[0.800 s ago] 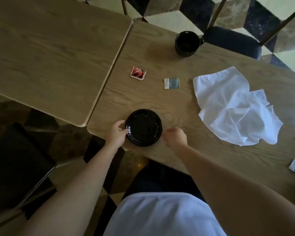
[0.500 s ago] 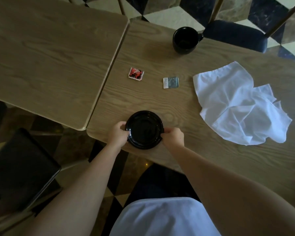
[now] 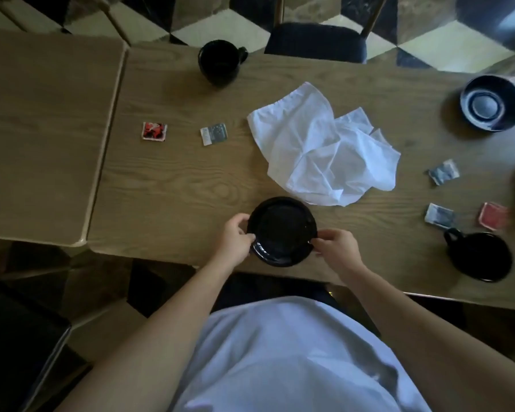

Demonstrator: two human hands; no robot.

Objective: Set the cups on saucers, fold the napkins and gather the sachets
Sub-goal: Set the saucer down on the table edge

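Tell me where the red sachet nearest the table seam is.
In the head view the red sachet lies flat at left centre, just right of the table seam, left of the grey sachet and below the far cup.

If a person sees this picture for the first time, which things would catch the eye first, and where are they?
Probably the crumpled white napkin in the middle of the table, bright against the wood. Next, the black saucer at the near edge, gripped by the left hand and right hand on opposite sides. After that, the red sachet to the left and the black cup at the far edge.
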